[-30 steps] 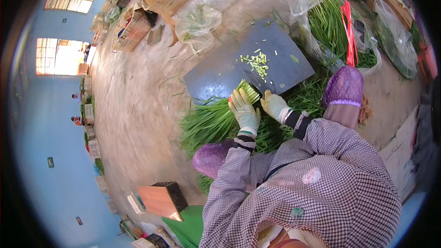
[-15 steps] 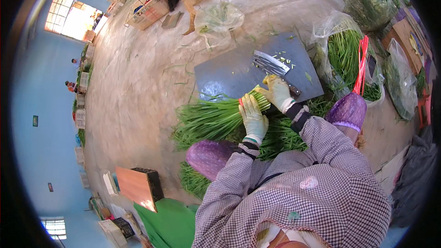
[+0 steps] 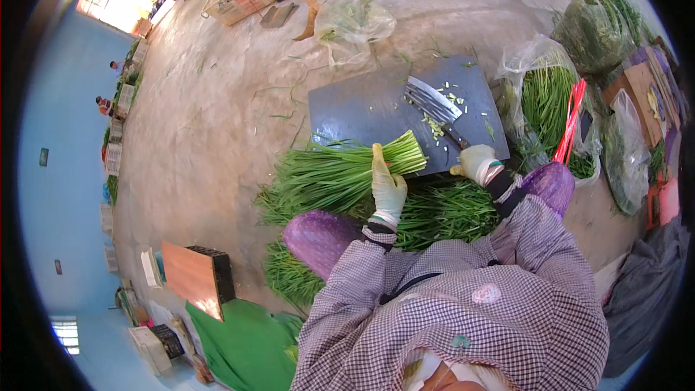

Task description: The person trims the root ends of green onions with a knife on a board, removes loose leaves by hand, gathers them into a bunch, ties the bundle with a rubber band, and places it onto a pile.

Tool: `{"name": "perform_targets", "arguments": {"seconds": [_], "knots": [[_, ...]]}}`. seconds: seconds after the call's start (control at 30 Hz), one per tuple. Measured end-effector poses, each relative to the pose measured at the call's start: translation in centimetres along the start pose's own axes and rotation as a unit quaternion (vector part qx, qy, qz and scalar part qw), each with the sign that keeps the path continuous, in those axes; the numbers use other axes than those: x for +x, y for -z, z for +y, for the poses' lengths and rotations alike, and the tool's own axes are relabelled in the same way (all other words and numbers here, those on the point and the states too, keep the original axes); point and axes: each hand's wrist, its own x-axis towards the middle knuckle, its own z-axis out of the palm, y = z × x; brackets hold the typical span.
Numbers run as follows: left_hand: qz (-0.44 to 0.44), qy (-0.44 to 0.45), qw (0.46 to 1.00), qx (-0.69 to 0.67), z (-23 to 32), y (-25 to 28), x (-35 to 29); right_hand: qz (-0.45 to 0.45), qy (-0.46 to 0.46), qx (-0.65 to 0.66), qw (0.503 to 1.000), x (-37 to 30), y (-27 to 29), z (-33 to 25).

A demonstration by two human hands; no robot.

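Observation:
My gloved left hand [image 3: 388, 192] is wrapped round a bunch of green chives [image 3: 340, 174], near its pale cut ends, with the thumb across the top. A bit of red tie shows beside that hand. The stems lie over the near edge of a dark cutting board [image 3: 355, 105], leaves pointing left. On the board rests a broad-bladed knife [image 3: 433, 101] with a dark handle, small cut stem pieces around it. My gloved right hand [image 3: 479, 164] is at the handle's near end, its thumb held apart from the fingers, which are partly hidden.
More loose chives [image 3: 449, 213] lie across my lap between purple-covered knees. To the right stand a plastic bag of chives [image 3: 546, 101] with red ties [image 3: 570, 123] and other filled bags. A clear bag [image 3: 355, 25] lies beyond the board; crates [image 3: 246, 0] stand farther back.
My right hand has left the stem ends and moved right and nearer to me, to the knife's handle. My left hand still grips the bunch, its thumb now raised over it.

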Motion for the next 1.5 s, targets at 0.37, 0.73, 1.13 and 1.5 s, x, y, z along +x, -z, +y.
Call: {"name": "perform_targets", "arguments": {"seconds": [0.37, 0.73, 1.13, 1.5], "knots": [[-0.046, -0.002, 0.995, 0.083, 0.2, 0.1, -0.8, 0.241, 0.14, 0.081, 0.957, 10.8, -0.2, -9.5], [-0.053, -0.018, 0.989, 0.139, 0.4, -0.1, -1.1, 0.194, 0.019, 0.152, 0.969, 4.7, 2.9, -1.4], [-0.033, -0.022, 0.994, 0.106, 0.6, 0.0, -1.9, 0.164, 0.16, 0.252, 0.94, 9.3, 3.6, -8.6], [-0.031, -0.026, 0.991, 0.129, 1.5, -0.3, -3.5, 0.143, -0.092, 0.055, 0.984, 5.0, 3.9, -0.5]]}}
